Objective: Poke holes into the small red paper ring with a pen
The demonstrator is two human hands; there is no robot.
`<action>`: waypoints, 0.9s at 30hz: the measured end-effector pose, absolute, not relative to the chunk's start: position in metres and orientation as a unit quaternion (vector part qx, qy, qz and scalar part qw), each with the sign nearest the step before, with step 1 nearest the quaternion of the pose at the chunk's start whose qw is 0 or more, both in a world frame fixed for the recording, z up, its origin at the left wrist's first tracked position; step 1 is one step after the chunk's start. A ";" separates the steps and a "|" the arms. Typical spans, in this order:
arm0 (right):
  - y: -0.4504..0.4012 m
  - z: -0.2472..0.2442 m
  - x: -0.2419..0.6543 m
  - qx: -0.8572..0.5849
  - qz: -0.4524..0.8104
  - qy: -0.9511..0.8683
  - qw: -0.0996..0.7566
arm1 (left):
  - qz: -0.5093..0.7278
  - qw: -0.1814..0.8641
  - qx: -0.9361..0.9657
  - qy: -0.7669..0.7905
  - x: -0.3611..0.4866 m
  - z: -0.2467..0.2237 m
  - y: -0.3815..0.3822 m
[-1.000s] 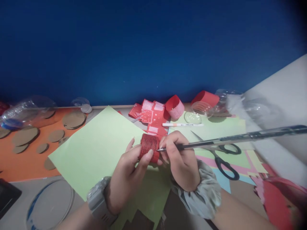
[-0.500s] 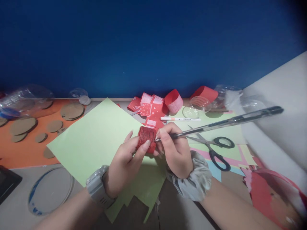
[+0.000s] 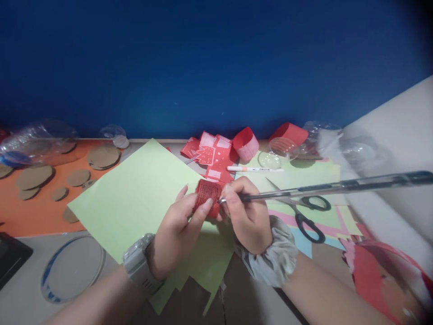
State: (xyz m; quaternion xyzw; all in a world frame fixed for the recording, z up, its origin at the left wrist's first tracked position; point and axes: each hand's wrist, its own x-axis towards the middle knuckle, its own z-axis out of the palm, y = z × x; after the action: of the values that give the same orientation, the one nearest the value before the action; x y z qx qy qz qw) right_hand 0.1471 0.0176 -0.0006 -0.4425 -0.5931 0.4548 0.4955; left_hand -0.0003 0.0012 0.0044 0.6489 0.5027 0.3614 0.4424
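My left hand [image 3: 179,230] is closed around a small red roll [image 3: 207,196] with dark lines across its surface. The thumb presses on its near side. In my right hand [image 3: 248,216] a slim pen [image 3: 304,190] with a clear barrel is pinched close to its tip. The tip touches or nearly touches the roll's right edge, and the barrel slants off to the right. Beneath both hands lies a light green paper sheet [image 3: 135,198] with a jagged lower edge. My right fingertips partly hide the roll's right end.
Black-handled scissors [image 3: 301,210] lie right of my hand. A white marker [image 3: 255,169] and red paper pieces [image 3: 219,158] sit behind the roll. Cardboard discs [image 3: 79,177] rest on an orange sheet [image 3: 40,216] at left. A clear ring-shaped lid [image 3: 45,271] lies in front.
The pen's far end has swung down and toward the camera, so it reaches the right edge of the view. The roll and both hands stay nearly in place.
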 end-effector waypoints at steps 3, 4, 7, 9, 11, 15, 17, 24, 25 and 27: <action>0.019 0.001 0.148 -0.455 0.391 -0.645 0.474 | 0.364 0.423 0.659 0.504 0.000 0.003 0.001; 0.019 0.001 0.149 -0.456 0.377 -0.656 0.469 | 0.364 0.419 0.662 0.503 0.000 0.002 0.001; 0.019 0.000 0.148 -0.447 0.416 -0.635 0.473 | 0.365 0.421 0.664 0.498 0.000 0.002 0.002; 0.018 -0.002 0.147 -0.438 0.464 -0.596 0.488 | 0.367 0.426 0.664 0.493 0.000 0.003 0.002; 0.017 -0.003 0.147 -0.434 0.483 -0.571 0.503 | 0.367 0.429 0.666 0.487 0.000 0.004 0.002; 0.018 -0.002 0.148 -0.442 0.455 -0.595 0.493 | 0.369 0.424 0.669 0.486 0.000 0.003 0.001; 0.019 -0.001 0.148 -0.453 0.402 -0.636 0.478 | 0.370 0.415 0.672 0.490 -0.001 0.002 0.000; 0.017 -0.003 0.147 -0.440 0.458 -0.586 0.503 | 0.372 0.430 0.664 0.485 0.000 0.004 0.000; 0.017 -0.003 0.147 -0.434 0.463 -0.579 0.511 | 0.375 0.436 0.660 0.484 0.000 0.005 0.000; 0.018 -0.003 0.147 -0.423 0.450 -0.580 0.532 | 0.384 0.447 0.651 0.479 0.000 0.008 -0.001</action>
State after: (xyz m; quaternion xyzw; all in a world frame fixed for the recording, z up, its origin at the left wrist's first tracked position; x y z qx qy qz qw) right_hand 0.1467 0.0178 -0.0034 -0.4229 -0.5798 0.4498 0.5317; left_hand -0.0002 -0.0008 0.0077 0.6505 0.4787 0.3843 0.4471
